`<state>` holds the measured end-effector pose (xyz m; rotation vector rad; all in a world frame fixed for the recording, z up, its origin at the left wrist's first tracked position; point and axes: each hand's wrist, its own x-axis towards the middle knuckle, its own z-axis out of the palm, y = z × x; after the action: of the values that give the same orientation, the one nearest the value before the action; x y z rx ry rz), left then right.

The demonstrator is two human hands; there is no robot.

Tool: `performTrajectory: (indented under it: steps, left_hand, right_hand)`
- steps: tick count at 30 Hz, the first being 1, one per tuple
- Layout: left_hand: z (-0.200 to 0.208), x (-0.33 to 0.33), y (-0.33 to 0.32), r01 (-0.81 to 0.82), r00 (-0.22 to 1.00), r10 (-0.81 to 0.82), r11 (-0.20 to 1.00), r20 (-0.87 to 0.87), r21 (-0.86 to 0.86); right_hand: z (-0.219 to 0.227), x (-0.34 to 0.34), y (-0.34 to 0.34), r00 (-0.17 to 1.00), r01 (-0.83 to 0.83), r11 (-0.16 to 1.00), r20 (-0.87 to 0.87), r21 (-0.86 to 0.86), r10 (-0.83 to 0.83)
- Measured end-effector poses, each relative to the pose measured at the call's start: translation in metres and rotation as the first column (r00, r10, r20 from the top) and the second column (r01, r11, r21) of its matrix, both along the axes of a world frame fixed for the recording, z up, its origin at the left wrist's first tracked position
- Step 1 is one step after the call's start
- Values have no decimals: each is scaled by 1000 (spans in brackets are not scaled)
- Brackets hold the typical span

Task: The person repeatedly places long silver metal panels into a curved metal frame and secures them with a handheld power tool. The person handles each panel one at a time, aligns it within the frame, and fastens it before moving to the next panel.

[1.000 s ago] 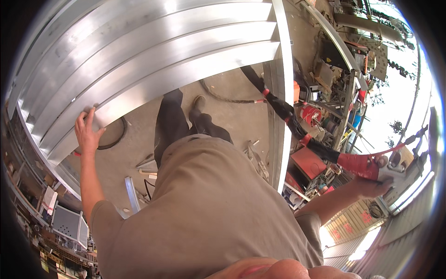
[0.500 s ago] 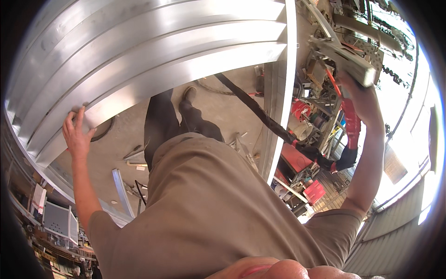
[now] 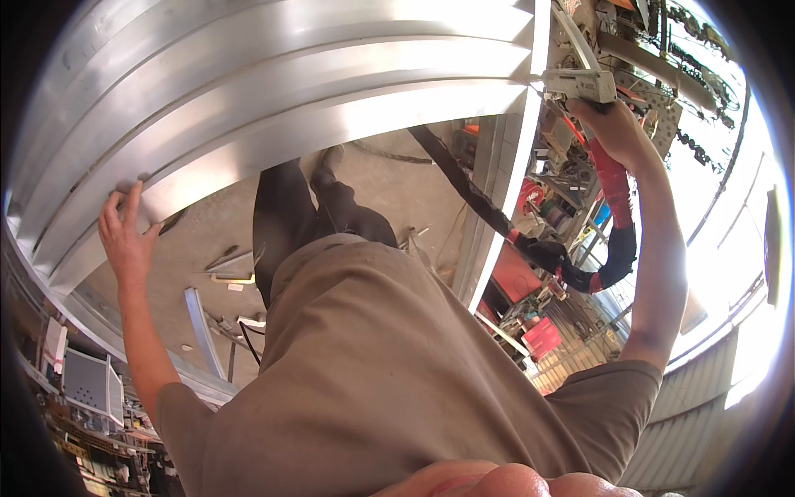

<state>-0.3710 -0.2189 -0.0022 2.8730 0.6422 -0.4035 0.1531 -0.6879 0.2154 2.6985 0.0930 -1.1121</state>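
Note:
My left hand (image 3: 126, 246) rests with spread fingers on the lower edge of a shiny metal slat (image 3: 331, 122), the lowest of several in a large louvred panel. Raised at the far right, my right hand (image 3: 619, 137) is wrapped round the grip of a welding gun (image 3: 584, 84) with a pale boxy head. The gun's nozzle points left and reaches the bright upright bar (image 3: 507, 203) of the panel frame, near the slat's end; whether it touches cannot be made out. A thick hose (image 3: 611, 178), wrapped in red and black, hangs from the gun.
The hose loops down and passes left behind the upright bar onto the floor (image 3: 431, 217). Metal offcuts (image 3: 203, 331) lie on the floor at the left. Behind the bar on the right stand cluttered shelves and a red box (image 3: 542, 338). A grey cabinet (image 3: 93, 385) stands far left.
My right hand has brought the welding gun left and down to the upright bar, its nozzle now at the frame. My left hand stays on the slat. The view has shifted slightly.

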Motion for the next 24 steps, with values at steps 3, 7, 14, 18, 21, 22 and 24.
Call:
performTrajectory:
  steps: [3, 7, 14, 18, 21, 22, 24]
  left_hand:
    - [0, 0, 0, 11, 1000, -11, 1000, 8, 3]
    - [1, 0, 0, 14, 1000, -14, 1000, 7, 4]
    - [1, -1, 1, 28, 1000, -28, 1000, 13, 7]
    - [1, -1, 1, 33, 999, -33, 999, 12, 11]
    - [0, -1, 1, 28, 999, -28, 1000, 22, 9]
    - [0, -1, 1, 28, 999, -28, 1000, 19, 9]
    - [0, -1, 1, 28, 1000, -28, 1000, 14, 11]
  right_hand:
    - [-6, 4, 6, 996, 49, 999, -72, -10, -50]
    - [-10, 1, 6, 998, -51, 999, -32, -6, 51]
    - [-15, 2, 11, 995, -57, 997, -85, -52, 53]
    - [-16, -3, 15, 996, -67, 997, -62, -35, 65]
    - [-18, -3, 18, 992, -103, 994, -73, -45, 100]
    - [-18, -4, 19, 988, -139, 990, -71, -36, 137]
    - [-19, -4, 19, 977, -204, 979, -61, -25, 202]
